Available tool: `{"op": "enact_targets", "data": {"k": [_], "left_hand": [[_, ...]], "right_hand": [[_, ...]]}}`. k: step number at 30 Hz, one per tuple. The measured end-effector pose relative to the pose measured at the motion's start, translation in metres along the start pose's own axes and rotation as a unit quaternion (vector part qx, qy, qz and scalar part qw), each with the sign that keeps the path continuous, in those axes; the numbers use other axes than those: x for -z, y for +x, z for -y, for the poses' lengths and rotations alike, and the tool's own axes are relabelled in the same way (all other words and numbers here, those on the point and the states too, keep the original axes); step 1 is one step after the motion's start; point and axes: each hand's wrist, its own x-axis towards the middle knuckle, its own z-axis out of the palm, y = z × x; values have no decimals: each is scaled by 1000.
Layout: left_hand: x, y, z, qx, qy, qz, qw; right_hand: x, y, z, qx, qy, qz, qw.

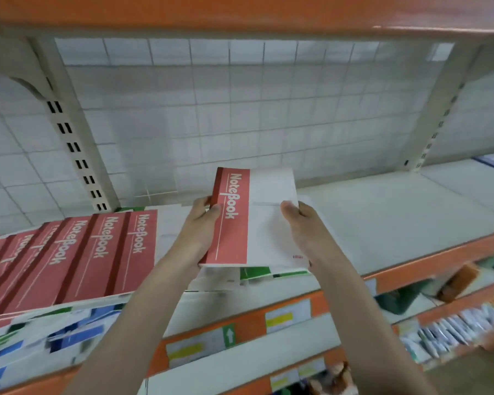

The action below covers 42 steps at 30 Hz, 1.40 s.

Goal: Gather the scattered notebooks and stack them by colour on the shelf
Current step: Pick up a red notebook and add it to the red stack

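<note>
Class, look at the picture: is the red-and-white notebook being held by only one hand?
No: the left hand grips the red-and-white notebook at its red spine and the right hand grips its white edge.

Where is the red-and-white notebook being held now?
Centre of the head view: the red-and-white notebook is gripped by left hand and right hand, right of the red notebook row.

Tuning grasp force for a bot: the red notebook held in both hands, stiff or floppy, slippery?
The red notebook looks thin and soft-covered, so it would probably bend if held by one edge; here the left hand and right hand each keep a grip on a side. Its cover looks smooth, possibly slippery. Likely light.
</note>
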Motion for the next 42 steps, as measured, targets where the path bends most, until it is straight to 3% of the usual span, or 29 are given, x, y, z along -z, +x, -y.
{"op": "enact_targets", "data": {"k": [4, 11, 16, 21, 31, 42], "left_hand": [[-63, -7, 1, -5, -8, 60, 998], [-188, -45, 10, -5, 5, 196, 981], [-279, -98, 26, 8, 11, 315, 949], [-356, -159, 48, 12, -7, 430, 903], [-458, -246, 99, 47, 33, 537, 842], [-596, -222, 115, 59, 61, 563, 822]], "right_hand": [[60, -16, -13, -31, 7, -61, 998], [181, -78, -50, -79, 16, -249, 965], [257, -144, -80, -74, 94, -350, 929], [318, -222, -109, -70, 104, -426, 896], [389, -321, -175, -124, 132, -509, 841], [504, -274, -218, -135, 148, -529, 825]]}}
